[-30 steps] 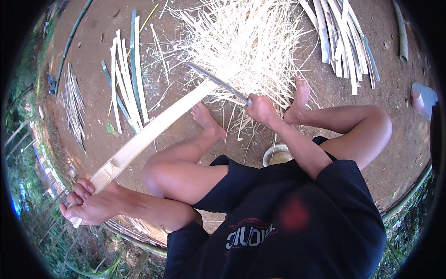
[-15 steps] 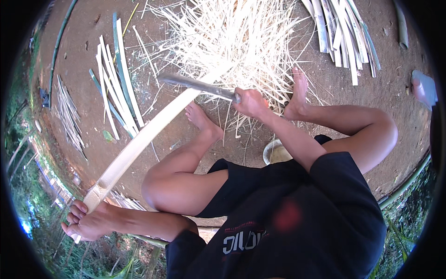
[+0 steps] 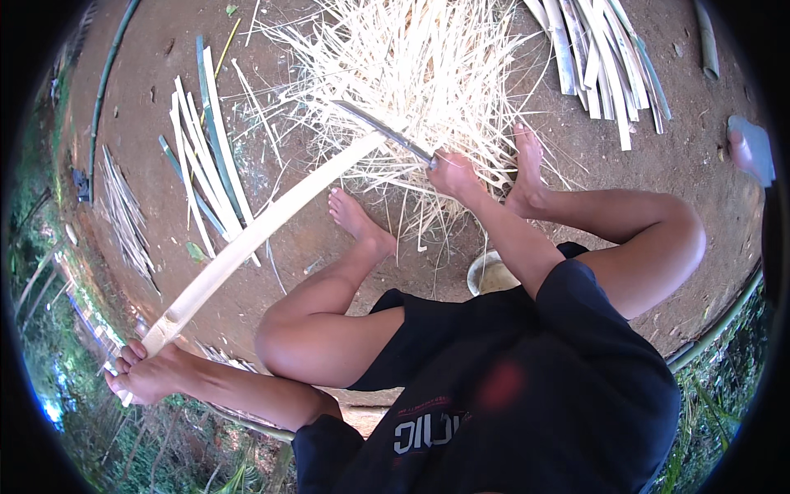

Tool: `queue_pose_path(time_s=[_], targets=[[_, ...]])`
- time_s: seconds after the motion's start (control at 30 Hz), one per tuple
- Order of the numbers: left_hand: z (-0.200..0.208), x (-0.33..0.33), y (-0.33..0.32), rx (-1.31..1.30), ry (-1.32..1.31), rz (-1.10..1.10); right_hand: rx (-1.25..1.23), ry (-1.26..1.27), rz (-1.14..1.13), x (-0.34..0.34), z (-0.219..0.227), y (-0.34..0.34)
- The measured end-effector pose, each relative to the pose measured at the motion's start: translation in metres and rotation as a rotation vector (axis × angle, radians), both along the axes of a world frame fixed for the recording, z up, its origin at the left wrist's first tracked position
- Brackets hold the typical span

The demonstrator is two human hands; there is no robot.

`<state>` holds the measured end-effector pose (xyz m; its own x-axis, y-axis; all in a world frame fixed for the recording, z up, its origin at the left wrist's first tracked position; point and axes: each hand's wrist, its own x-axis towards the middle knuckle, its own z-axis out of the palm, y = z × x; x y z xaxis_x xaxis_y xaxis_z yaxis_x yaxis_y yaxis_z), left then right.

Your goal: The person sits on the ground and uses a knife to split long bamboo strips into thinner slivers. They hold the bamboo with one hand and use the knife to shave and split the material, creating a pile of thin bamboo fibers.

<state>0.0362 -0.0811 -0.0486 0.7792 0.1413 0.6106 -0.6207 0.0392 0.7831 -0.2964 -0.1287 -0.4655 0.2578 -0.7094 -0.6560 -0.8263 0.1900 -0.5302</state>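
Observation:
My left hand [image 3: 146,375], out at the lower left, is closed round the near end of a long pale bamboo strip [image 3: 263,224]. The strip slants up and to the right, away from me, with a joint mark close to my fingers. In my right hand [image 3: 454,174] is the handle of a long knife [image 3: 385,132], the grip mostly covered by my fingers. Its dark blade points up and left and crosses the strip's far end, against or just over it. Behind the blade lies a bright heap of thin bamboo shavings [image 3: 428,58].
Split bamboo strips [image 3: 216,148] lie at the left, beside a bundle of thin sticks [image 3: 127,218]. More strips [image 3: 605,66] are at the far right. A pale bowl [image 3: 494,276] stands between my legs. My bare feet flank the shavings. Another person's foot [image 3: 741,152] shows at the right edge.
The knife and my right hand have moved slightly right, and the blade now crosses nearer the strip's far end at a steeper slant. My left hand has shifted slightly up and left with the strip.

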Motion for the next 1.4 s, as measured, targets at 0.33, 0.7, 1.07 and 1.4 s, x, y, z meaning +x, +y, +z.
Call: queue_pose_path(time_s=[0.33,0.7,1.07,1.4], targets=[[-0.016,0.007,-0.004,-0.055,0.040,0.039,-0.014,0.084,-0.066,-0.030,-0.023,-0.001],[0.021,0.041,0.044,-0.120,0.032,-0.455,0.112,0.045,-0.090,-0.071,-0.046,0.030],[0.006,-0.023,0.042,-0.106,-0.086,-0.539,0.339,-0.205,-0.251,-0.005,0.055,0.029],[0.015,-0.079,0.042,-0.046,-0.186,-0.516,-0.475,-0.726,0.271,0.074,0.210,0.069]])
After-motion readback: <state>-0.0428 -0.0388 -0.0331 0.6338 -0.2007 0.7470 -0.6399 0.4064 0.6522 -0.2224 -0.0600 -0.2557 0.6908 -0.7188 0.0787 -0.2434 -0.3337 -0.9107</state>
